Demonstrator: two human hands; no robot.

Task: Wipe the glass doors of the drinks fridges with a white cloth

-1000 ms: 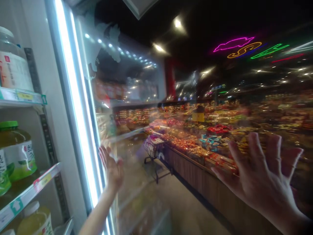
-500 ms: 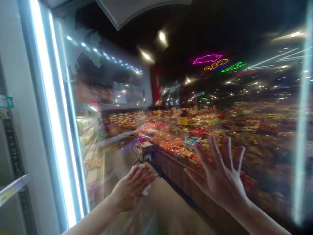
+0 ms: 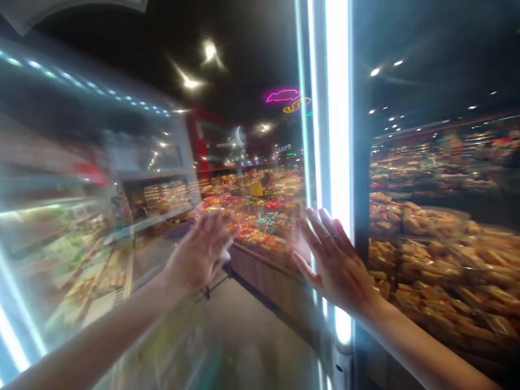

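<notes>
My left hand [image 3: 199, 252] lies on a glass pane [image 3: 244, 325], blurred by motion, its fingers bent forward over a white wiping cloth [image 3: 225, 253]. Only a small edge of this cloth shows beneath the fingers; the palm hides the rest. My right hand [image 3: 331, 257] is open, fingers stretched out and nearly together, by the brightly lit vertical edge strip [image 3: 339, 135] of the glass. No object shows in it. Whether the palm presses on the pane or the strip cannot be told.
Beyond the pane, a wood-fronted counter [image 3: 268, 276] bears heaps of packaged goods. More bagged goods [image 3: 447, 265] lie to the right, past the lit strip. Shelves [image 3: 81, 271] appear at left, perhaps reflected. Neon outlines [image 3: 283, 96] glow overhead.
The view has shifted, bringing a lit strip into the right half. Both hands stand further left in view; the left has moved up with the cloth. My right hand's spread fingers have drawn together.
</notes>
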